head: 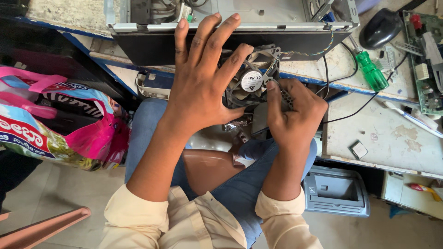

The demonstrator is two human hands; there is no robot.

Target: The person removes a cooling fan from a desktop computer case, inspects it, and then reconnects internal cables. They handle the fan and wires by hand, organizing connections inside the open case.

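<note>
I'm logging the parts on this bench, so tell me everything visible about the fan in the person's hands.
The fan is a small black cooling fan that looks like plastic, with a square frame, curved blades and a round white label on its hub. It is held off the bench, below the edge of the open computer case, its hub side facing the camera. The left hand, fingers spread, covers its left side; the right hand grips its right edge. Twisted coloured wires seem to run from it toward the case.
</note>
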